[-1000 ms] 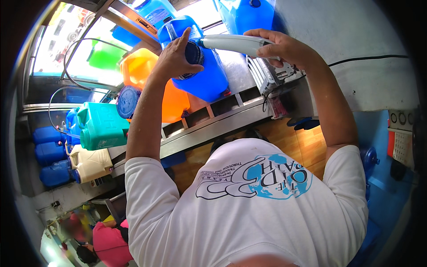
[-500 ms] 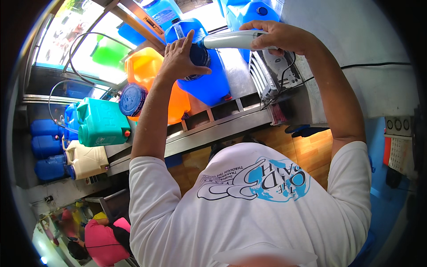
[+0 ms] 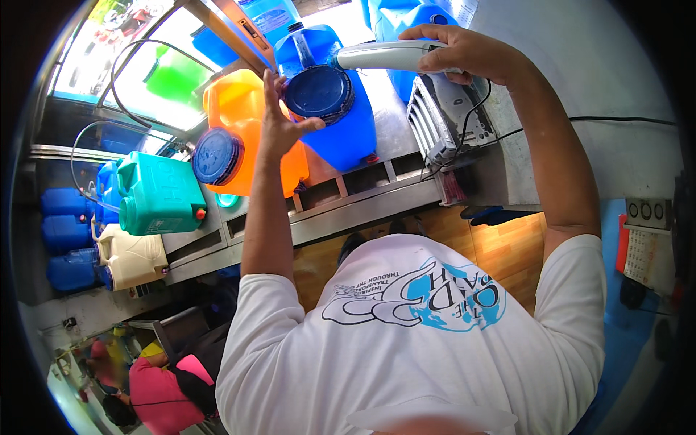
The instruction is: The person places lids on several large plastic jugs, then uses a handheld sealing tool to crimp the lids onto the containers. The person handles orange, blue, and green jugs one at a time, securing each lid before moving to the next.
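My right hand [image 3: 471, 58] grips a light grey corded heat gun [image 3: 384, 56]. Its nozzle points left, just behind the wide dark blue cap [image 3: 319, 93] of a blue water jug [image 3: 354, 134]. Around the left side of that cap my left hand [image 3: 279, 130] is spread open. The thumb lies at the cap's near edge, and I cannot tell whether it touches. To the left stands an orange jug [image 3: 239, 98] with a similar dark blue cap [image 3: 216, 156].
A teal jug [image 3: 167, 196] lies left on the metal counter [image 3: 290, 221], beyond it a beige jug [image 3: 138, 254] and several blue ones. Right of the blue jug sits a slatted metal unit [image 3: 428, 123]; a black cord [image 3: 616, 118] runs rightward. A person in pink [image 3: 163, 391] is at lower left.
My left hand has drawn back from over the cap to its left side, uncovering the cap's top. The heat gun has shifted slightly right and up, still in my right hand.
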Motion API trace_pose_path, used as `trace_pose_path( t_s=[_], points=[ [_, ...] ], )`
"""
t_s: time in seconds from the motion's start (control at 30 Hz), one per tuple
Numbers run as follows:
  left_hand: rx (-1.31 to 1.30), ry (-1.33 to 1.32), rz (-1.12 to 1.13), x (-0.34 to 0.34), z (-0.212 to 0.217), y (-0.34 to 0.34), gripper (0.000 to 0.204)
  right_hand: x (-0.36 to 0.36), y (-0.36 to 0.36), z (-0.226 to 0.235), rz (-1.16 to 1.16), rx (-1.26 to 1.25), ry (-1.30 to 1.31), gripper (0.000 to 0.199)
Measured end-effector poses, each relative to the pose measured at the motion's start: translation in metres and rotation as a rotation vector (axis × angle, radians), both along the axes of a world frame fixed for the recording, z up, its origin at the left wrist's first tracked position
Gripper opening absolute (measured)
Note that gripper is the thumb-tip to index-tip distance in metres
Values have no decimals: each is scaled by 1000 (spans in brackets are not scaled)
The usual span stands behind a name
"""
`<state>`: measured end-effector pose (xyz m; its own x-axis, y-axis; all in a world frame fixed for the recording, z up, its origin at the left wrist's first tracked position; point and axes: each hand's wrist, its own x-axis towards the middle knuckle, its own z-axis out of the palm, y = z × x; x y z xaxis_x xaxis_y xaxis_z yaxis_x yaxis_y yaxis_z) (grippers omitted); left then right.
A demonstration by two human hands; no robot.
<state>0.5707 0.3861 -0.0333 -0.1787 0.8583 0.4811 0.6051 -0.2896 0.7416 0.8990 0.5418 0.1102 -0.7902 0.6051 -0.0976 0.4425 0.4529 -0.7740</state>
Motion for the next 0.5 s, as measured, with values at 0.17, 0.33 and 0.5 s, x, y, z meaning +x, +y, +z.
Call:
trace_pose_path(
  t_s=[0.17,0.33,0.5],
  points=[
    [96,-175,67,19,-56,5,163,-32,0,7,65,16,-78,74],
    [78,-34,196,25,-62,6,157,-58,-9,11,67,15,-96,73],
    [112,56,207,25,-61,0,156,-14,-34,5,-93,70,-71,71]
  ],
)
